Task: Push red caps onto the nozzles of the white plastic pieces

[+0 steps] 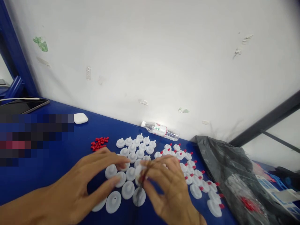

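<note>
Blue, flat tabletop (75, 147) spread beneath both bare hands. Thumb and forefinger of the left hand (81, 178) stood apart over round white plastic discs with spouts (127, 189); the right hand (168, 181) curled its fingers near a blurred white disc (138, 170), whether pinching it I could not tell. Red-tipped white discs (196, 191) lay rightward. Beyond the left hand sat small red plastic caps (100, 145); farther, a clear plastic bottle (160, 129) lay by the white wall (150, 56).
</note>
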Tool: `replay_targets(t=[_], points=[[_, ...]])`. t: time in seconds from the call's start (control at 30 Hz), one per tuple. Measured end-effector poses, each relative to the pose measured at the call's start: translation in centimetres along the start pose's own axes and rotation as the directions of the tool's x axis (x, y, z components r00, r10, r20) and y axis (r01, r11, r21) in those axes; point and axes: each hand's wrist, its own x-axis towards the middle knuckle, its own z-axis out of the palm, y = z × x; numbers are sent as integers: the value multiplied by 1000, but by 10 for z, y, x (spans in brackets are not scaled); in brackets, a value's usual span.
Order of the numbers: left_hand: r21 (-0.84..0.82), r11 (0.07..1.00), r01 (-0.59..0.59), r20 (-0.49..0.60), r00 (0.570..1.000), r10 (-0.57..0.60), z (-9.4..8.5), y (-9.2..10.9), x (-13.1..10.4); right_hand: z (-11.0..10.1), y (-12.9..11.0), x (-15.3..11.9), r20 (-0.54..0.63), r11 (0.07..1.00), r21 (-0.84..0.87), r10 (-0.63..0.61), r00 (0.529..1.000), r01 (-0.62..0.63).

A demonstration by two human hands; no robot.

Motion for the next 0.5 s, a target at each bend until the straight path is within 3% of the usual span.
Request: replay_targets(t=[0.13,0.3,0.5], points=[[52,997,62,-94,994,-57,0,-15,21,-4,33,-8,18,985,-72,157,987,-156],[39,986,159,-101,983,-155,7,-31,21,-6,49,-14,133,990,-70,129,983,-121],[117,990,75,-142,988,-58,0,-41,22,-16,51,-10,268,995,-38,103,958,-97]])
